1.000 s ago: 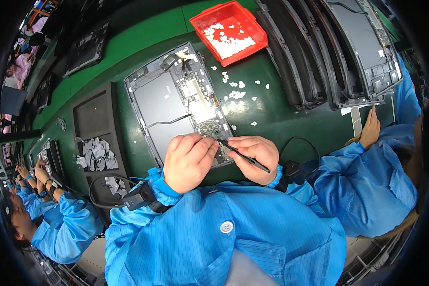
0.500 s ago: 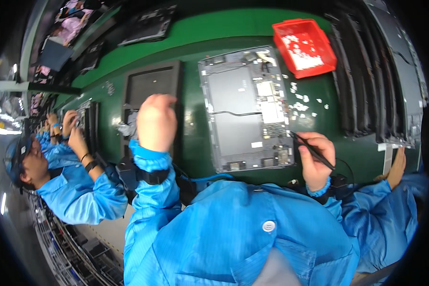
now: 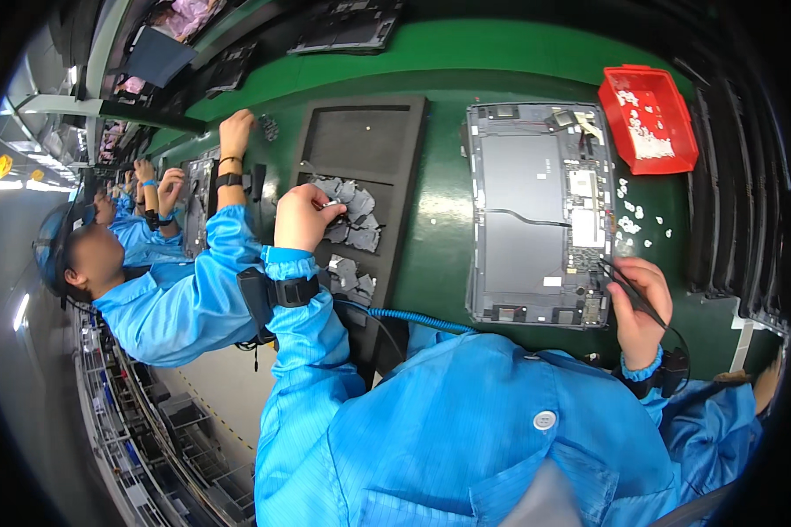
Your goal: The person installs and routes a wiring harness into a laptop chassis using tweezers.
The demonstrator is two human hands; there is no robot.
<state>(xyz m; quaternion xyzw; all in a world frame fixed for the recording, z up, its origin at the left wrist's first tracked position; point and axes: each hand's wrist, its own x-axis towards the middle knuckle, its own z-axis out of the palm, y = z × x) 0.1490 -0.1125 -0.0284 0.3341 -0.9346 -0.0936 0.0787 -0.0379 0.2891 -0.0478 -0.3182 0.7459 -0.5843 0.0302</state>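
Observation:
My left hand (image 3: 304, 220) is over the dark foam tray (image 3: 360, 140), thumb and finger pinched on a small silvery piece (image 3: 332, 204). Crumpled grey foil pieces (image 3: 357, 235) fill the tray's compartments beside and below it. In my right hand (image 3: 644, 303) are black tweezers (image 3: 634, 297), their tips at the lower right edge of an opened laptop base (image 3: 518, 255). The base lies flat on the bench, with a green-and-silver circuit board (image 3: 586, 220) along its right side and a black cable (image 3: 523, 217) crossing its grey panel.
Small white bits (image 3: 631, 218) lie between the base and a red bin (image 3: 611, 114) holding more of them. Dark panels (image 3: 734, 193) stand in a row at the right. A co-worker's blue sleeve (image 3: 185, 303) is close on my left; a coiled blue cord (image 3: 422, 320) runs in front.
The view has swung left, so the bench appears further right. My left hand has reached the foil pieces and pinched a small piece. My right hand keeps its tweezers by the base's lower right edge.

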